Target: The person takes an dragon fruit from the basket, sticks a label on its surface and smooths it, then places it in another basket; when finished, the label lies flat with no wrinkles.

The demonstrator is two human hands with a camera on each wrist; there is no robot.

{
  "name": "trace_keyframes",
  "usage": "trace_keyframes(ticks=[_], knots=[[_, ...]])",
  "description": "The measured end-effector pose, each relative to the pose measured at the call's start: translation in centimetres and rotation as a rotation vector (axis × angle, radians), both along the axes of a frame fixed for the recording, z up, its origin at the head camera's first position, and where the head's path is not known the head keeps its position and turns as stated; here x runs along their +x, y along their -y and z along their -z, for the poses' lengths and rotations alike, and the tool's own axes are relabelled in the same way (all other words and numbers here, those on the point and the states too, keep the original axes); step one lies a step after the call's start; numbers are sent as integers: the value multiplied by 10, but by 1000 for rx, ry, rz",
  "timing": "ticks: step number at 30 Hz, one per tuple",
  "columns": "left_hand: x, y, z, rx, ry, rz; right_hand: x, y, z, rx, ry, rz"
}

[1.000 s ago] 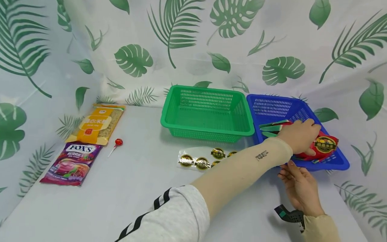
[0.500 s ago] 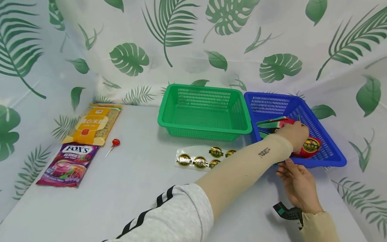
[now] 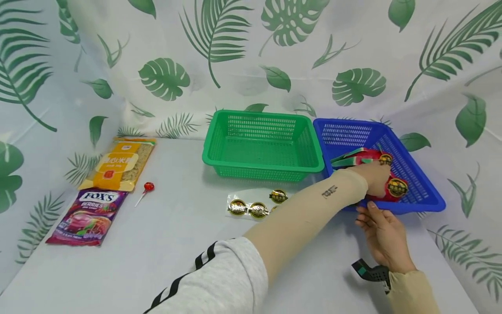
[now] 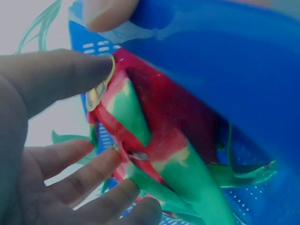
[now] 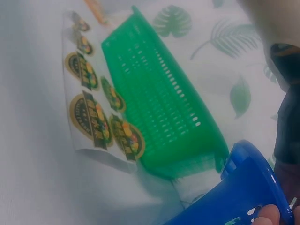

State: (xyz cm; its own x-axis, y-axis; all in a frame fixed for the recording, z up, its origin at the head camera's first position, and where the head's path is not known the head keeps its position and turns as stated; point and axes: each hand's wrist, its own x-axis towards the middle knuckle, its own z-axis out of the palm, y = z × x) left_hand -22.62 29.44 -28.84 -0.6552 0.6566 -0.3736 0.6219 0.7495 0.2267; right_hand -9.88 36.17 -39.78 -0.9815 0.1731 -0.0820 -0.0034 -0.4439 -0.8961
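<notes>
In the head view, my left arm reaches across to the blue basket (image 3: 423,194), where my left hand (image 3: 378,178) is over red-and-green dragon fruit (image 3: 358,152). The left wrist view has the thumb pressed on a round gold sticker (image 4: 96,93) on the dragon fruit (image 4: 154,93). The other fingers (image 4: 86,173) of that hand are spread, tips against the green scales. Another gold-and-black sticker (image 3: 397,187) shows on red skin right of the hand. My right hand (image 3: 386,237) pinches the basket's front rim, its fingertips (image 5: 268,214) at the blue edge.
Left of the blue basket stands a green basket (image 3: 262,174). A sheet of round stickers (image 3: 247,209) lies in front, partly under my left forearm. Further left are a red lollipop (image 3: 148,187), a purple FOX'S candy bag (image 3: 86,218) and a yellow food packet (image 3: 121,165).
My left hand has shifted left and lower into the blue basket over the dragon fruit, uncovering a second sticker at the back. My right hand keeps its hold on the rim.
</notes>
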Motion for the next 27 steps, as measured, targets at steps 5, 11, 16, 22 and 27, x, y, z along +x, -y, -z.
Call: trace_keyframes(ticks=[5, 11, 16, 22, 27], knots=[[-2, 13, 6, 53, 27, 49, 0, -3, 0, 80, 27, -46], [7, 45, 0, 201, -7, 185, -1, -18, -8, 201, 79, -61], [23, 83, 7, 348, -64, 288, 6, -22, -12, 356, 196, -64], [38, 156, 36, 485, -103, 313, 10, -11, -9, 538, 337, -1], [46, 215, 79, 578, -124, 240, 9, -5, -10, 725, 376, 48]])
